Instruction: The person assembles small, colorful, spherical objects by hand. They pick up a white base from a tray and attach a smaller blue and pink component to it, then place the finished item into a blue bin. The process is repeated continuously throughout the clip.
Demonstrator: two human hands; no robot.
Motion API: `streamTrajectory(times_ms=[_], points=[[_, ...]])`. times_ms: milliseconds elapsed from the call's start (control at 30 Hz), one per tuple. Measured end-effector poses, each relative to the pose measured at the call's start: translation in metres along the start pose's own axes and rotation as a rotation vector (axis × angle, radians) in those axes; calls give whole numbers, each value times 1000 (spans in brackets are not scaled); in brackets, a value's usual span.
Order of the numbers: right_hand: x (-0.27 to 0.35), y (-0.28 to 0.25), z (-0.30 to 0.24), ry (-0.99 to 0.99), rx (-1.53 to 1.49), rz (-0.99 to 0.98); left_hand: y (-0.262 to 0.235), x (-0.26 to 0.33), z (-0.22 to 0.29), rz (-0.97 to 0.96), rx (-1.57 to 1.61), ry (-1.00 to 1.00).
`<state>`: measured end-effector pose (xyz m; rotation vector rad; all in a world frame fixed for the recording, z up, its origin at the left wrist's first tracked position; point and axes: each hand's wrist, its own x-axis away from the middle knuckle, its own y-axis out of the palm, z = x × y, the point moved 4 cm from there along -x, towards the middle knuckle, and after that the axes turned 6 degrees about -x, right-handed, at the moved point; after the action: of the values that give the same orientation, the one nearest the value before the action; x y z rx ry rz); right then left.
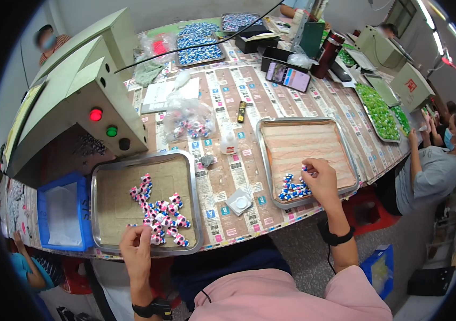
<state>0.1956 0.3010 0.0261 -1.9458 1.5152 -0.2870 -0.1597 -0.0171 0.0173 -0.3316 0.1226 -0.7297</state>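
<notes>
My left hand [136,247] is at the near edge of a metal tray [111,176] lined with brown material. Its fingers are pressed together beside a pile of small pink, white and black figure pieces [159,216] with blue parts; what they hold, if anything, is hidden. Over a second metal tray [313,140], lined with pale wood-coloured material, my right hand [322,181] pinches a small blue-and-white piece [304,168]. Several similar blue-and-white pieces [291,187] lie in that tray's near left corner, just left of my hand.
A pale green machine [86,99] with red and green lights stands at the left, behind a blue bin [62,211]. A small white bottle [229,143], a bag of pieces [189,120] and a phone [288,76] are farther back. A masked co-worker [434,168] sits at right.
</notes>
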Motion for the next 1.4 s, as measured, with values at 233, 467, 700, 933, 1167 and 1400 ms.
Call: streamTrajectory(times_ms=[233, 467, 700, 933, 1167, 1400], points=[[46, 33, -51, 239, -640, -438, 81, 26, 38, -572, 1185, -507], [64, 54, -69, 448, -847, -620, 105, 35, 45, -652, 1137, -595], [60, 67, -76, 238, -681, -596, 106, 46, 29, -676, 1125, -629], [54, 74, -95, 6, -363, -529, 106, 50, 14, -634, 1003, -579], [51, 91, -108, -224, -131, -463, 107, 49, 19, -659, 1059, -628], [50, 99, -99, -297, -25, -463, 112, 50, 16, -645, 1075, -597]])
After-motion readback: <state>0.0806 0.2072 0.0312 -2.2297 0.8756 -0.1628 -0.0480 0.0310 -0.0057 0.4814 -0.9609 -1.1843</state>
